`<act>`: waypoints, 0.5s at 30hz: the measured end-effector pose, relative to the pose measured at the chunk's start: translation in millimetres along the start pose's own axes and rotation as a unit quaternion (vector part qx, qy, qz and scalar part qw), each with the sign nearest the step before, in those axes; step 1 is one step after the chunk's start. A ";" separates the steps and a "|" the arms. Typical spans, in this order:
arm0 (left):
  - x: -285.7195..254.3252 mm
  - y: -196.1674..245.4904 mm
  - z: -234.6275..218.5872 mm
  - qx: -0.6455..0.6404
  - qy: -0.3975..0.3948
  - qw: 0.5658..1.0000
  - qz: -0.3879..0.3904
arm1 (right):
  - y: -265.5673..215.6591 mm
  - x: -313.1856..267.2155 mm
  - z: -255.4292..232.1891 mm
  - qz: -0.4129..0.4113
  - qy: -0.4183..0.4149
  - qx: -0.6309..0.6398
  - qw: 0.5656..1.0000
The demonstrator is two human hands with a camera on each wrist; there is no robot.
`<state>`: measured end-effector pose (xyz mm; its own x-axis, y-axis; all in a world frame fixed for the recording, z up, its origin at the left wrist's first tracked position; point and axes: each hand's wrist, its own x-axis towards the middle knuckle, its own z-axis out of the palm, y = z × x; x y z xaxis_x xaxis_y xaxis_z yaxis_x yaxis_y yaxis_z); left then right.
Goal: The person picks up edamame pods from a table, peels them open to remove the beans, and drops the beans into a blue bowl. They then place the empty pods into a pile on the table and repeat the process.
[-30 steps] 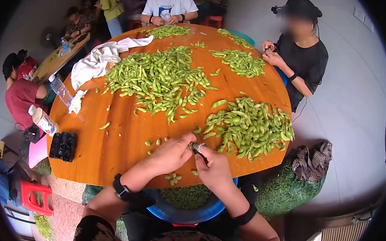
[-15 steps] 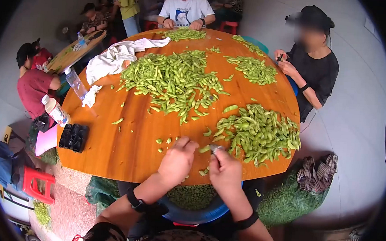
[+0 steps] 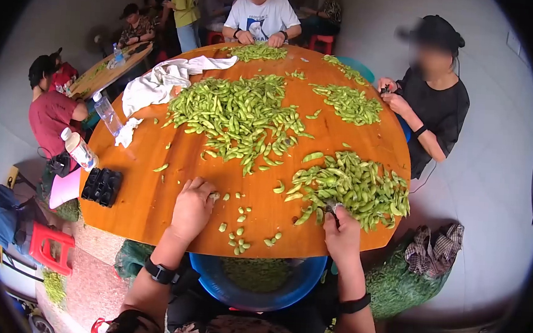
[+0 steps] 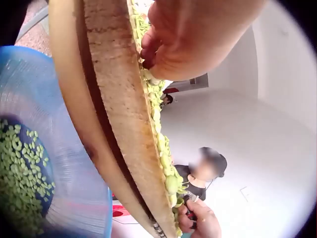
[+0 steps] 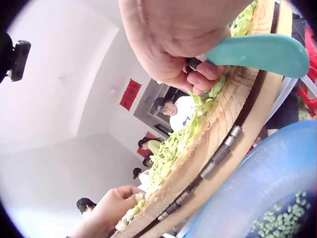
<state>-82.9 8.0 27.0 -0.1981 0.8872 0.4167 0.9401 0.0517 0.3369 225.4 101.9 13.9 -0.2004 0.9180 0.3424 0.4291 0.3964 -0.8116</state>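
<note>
My left hand (image 3: 192, 208) rests low over the table, fingers curled, with a pale shelled bean (image 3: 214, 196) right at its fingertips; I cannot tell whether they pinch it. Several loose shelled beans (image 3: 241, 218) lie to its right. My right hand (image 3: 343, 235) grips a small tool with a teal handle (image 5: 262, 53); its metal end (image 3: 332, 205) reaches the near edge of a pile of green bean pods (image 3: 357, 184). Below the table edge, in front of my body, a blue basin (image 3: 199, 272) holds many shelled beans (image 4: 20, 168).
A larger pod pile (image 3: 233, 112) covers the middle of the wooden table (image 3: 135, 213). At its left are a white cloth (image 3: 155, 86), a water bottle (image 3: 107, 113), a white bottle (image 3: 79, 150) and a black tray (image 3: 101, 187). Other people sit around. A checkered cloth (image 3: 435, 247) tops a green sack at right.
My hands, close together with a pod at the tool a second ago, have parted. The left has moved left to the loose beans, the right to the near pod pile with the tool.
</note>
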 end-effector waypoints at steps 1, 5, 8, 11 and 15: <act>2.8 2.4 -0.3 0.007 -0.011 1.000 0.007 | -1.2 1.7 -3.2 -0.002 0.000 -0.001 1.000; 20.0 49.0 8.9 -0.101 -0.022 0.992 0.075 | -6.4 4.4 -12.0 0.011 -0.010 0.001 1.000; 38.6 80.0 28.1 -0.120 -0.040 0.989 0.074 | -11.7 5.9 -14.1 -0.017 -0.003 -0.023 1.000; 51.1 98.3 45.6 -0.060 -0.095 0.994 0.012 | -7.5 4.5 -15.4 -0.016 -0.016 -0.019 1.000; 51.8 116.9 76.9 -0.093 -0.159 0.968 0.168 | -0.9 2.5 -16.1 0.004 -0.035 -0.012 0.999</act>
<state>38.1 95.2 23.1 0.2337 0.9372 0.2589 0.8644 -0.3222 0.3860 238.7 104.1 23.1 -0.2577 0.9181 0.3013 0.4520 0.3901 -0.8022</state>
